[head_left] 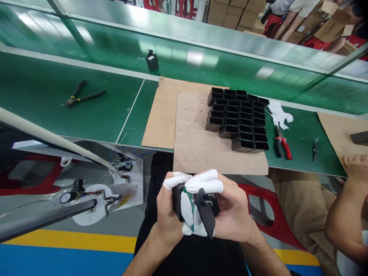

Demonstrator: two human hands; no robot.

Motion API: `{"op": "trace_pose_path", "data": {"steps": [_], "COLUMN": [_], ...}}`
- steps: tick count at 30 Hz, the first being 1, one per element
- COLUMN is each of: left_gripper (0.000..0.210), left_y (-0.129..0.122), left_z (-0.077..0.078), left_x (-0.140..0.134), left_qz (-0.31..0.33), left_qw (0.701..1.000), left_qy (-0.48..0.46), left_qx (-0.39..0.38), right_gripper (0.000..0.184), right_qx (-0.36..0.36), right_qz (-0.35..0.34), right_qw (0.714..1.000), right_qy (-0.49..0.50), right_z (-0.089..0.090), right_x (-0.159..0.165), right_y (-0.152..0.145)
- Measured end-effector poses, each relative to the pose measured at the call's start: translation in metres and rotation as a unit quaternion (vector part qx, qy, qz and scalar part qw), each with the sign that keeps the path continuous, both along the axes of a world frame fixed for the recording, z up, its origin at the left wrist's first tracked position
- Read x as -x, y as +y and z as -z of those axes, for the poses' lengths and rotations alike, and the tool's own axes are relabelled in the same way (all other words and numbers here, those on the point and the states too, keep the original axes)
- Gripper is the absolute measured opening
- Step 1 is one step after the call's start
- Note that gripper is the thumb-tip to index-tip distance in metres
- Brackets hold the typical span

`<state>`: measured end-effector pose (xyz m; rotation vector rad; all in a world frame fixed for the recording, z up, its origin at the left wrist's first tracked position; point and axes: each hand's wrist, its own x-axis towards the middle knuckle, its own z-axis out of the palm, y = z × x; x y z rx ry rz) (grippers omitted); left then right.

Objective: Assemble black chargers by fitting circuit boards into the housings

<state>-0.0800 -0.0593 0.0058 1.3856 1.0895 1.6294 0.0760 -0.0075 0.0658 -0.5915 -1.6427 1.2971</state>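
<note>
Close to my body, both hands hold one small assembly. My left hand (168, 209) is wrapped round a black plastic case (177, 205). A green circuit board with a white block (186, 209) shows at the open end of the case. My right hand (234, 209) grips a black end cap (206, 216) with metal prongs, tilted beside the board. White covers sit on some of my fingertips. The palm sides and part of the case are hidden. Beyond my hands, several empty black cases (244, 119) stand in rows on a cardboard sheet (192, 134).
Black-handled cutters (75, 99) lie at left on the green bench. Red-handled pliers (283, 143), a white glove (279, 115) and a small tool (315, 149) lie right. A filled case (152, 61) stands on the green belt. Another person's arm (343, 207) is at right.
</note>
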Motion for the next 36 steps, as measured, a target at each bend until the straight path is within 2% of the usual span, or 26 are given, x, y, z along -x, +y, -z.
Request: {"op": "trace_pose_path", "data": {"steps": [7, 11, 14, 20, 26, 36], "left_gripper": [0.038, 0.042, 0.041, 0.042, 0.038, 0.045], "left_y": [0.0035, 0.0058, 0.0057, 0.0037, 0.0050, 0.0051], "left_z": [0.0005, -0.0034, -0.0067, -0.0068, -0.0079, -0.0059], "left_x": [0.0015, 0.0002, -0.0015, -0.0007, 0.0003, -0.0016], "left_qz": [-0.018, -0.032, -0.046, -0.028, -0.021, -0.026], "left_qw": [0.999, 0.999, 0.998, 0.998, 1.000, 0.999], "left_qy": [0.022, -0.003, -0.015, -0.040, -0.009, 0.000], "left_qx": [-0.016, 0.034, 0.049, 0.050, -0.009, -0.027], "right_gripper": [0.060, 0.059, 0.056, 0.057, 0.063, 0.061], "right_qx": [-0.015, -0.031, -0.001, 0.027, -0.003, -0.005], "right_qz": [0.010, 0.053, 0.063, 0.032, 0.008, -0.005], "right_qw": [1.000, 0.997, 0.997, 0.999, 1.000, 1.000], "right_qy": [0.015, 0.048, 0.053, 0.033, 0.015, -0.005], "right_z": [-0.0001, -0.0044, -0.0069, -0.0068, -0.0014, -0.0014], "right_x": [-0.0001, -0.0012, -0.0023, -0.0013, -0.0023, -0.0031], "right_y": [0.0002, 0.0013, 0.0013, 0.0005, -0.0004, -0.0023]}}
